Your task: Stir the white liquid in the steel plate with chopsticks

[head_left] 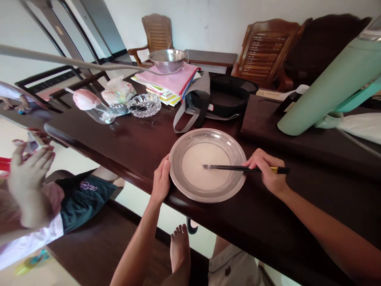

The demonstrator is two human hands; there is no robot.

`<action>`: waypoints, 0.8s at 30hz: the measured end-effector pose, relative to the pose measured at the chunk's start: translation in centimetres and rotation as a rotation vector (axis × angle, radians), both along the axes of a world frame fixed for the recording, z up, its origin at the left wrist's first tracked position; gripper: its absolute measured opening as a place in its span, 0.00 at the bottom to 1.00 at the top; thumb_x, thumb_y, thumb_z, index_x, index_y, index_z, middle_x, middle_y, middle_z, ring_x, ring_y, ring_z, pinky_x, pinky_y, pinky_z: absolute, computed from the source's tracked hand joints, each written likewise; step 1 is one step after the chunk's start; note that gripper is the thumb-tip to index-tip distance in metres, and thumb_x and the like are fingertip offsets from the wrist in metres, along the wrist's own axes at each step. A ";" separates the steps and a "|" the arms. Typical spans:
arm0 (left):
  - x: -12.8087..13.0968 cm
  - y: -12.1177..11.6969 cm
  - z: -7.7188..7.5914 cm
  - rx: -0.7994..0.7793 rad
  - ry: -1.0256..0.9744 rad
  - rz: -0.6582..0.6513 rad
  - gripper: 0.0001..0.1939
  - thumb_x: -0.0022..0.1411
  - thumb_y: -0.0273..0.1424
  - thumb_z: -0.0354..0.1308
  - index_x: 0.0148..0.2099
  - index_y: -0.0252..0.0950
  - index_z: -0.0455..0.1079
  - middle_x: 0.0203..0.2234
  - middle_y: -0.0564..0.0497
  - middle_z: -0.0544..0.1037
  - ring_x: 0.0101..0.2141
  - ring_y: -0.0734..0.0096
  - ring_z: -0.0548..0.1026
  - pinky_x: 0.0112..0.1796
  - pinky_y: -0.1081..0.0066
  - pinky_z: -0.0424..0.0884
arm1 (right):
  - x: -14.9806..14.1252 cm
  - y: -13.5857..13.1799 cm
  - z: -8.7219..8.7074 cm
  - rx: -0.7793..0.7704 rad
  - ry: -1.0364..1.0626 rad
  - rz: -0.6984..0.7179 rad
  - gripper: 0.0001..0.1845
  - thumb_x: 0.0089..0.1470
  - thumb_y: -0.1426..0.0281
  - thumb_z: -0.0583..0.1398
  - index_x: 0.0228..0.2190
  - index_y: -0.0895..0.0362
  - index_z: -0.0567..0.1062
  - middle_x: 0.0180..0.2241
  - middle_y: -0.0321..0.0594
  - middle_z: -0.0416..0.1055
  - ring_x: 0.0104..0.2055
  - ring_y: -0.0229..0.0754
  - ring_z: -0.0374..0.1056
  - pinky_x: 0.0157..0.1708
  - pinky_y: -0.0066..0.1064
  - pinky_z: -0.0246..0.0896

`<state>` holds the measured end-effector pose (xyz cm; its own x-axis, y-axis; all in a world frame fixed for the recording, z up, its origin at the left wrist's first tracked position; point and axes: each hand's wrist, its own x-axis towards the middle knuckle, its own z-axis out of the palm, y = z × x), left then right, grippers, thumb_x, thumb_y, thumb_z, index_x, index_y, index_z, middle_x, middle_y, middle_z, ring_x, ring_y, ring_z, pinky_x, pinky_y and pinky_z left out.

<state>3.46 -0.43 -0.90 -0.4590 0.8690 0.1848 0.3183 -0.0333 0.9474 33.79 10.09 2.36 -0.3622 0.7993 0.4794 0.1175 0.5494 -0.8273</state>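
Note:
A round metal plate (235, 186) sits near the front edge of the dark wooden table, with a pale, milky liquid (199, 172) in its middle. My left hand (161, 180) grips the plate's left rim, thumb on top and the fingers partly hidden beneath. In my right hand (269, 171) is a pair of black chopsticks (229, 167) with gold bands near the back end. They reach left over the rim, and their whitened tips touch the liquid near the centre of the plate.
Behind the plate stands a black and grey bag (220, 99). A glass ashtray (145, 105), stacked books and folders (166, 81) and a metal bowl (168, 59) are farther back. A green cylinder (330, 83) leans in at right. At left, another person's hands (29, 171) hold something.

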 end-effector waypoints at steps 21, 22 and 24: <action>0.0 -0.1 -0.1 -0.008 -0.003 0.006 0.30 0.70 0.51 0.45 0.59 0.35 0.72 0.56 0.43 0.76 0.57 0.56 0.71 0.59 0.61 0.64 | -0.1 -0.1 0.1 0.041 -0.063 0.051 0.18 0.64 0.66 0.57 0.22 0.51 0.76 0.27 0.39 0.79 0.31 0.45 0.69 0.32 0.38 0.64; 0.0 -0.1 -0.1 -0.012 -0.002 0.014 0.30 0.70 0.51 0.45 0.59 0.35 0.72 0.56 0.43 0.76 0.57 0.56 0.71 0.59 0.61 0.64 | -0.1 -0.1 0.0 0.041 -0.069 0.036 0.18 0.63 0.66 0.57 0.22 0.51 0.76 0.28 0.38 0.79 0.32 0.45 0.69 0.33 0.38 0.65; 0.0 -0.1 0.0 -0.014 0.002 0.013 0.31 0.70 0.51 0.45 0.59 0.34 0.72 0.56 0.43 0.76 0.57 0.56 0.72 0.58 0.61 0.65 | -0.1 -0.1 -0.1 0.020 -0.036 -0.031 0.17 0.64 0.67 0.57 0.22 0.52 0.76 0.28 0.38 0.79 0.32 0.44 0.70 0.34 0.38 0.65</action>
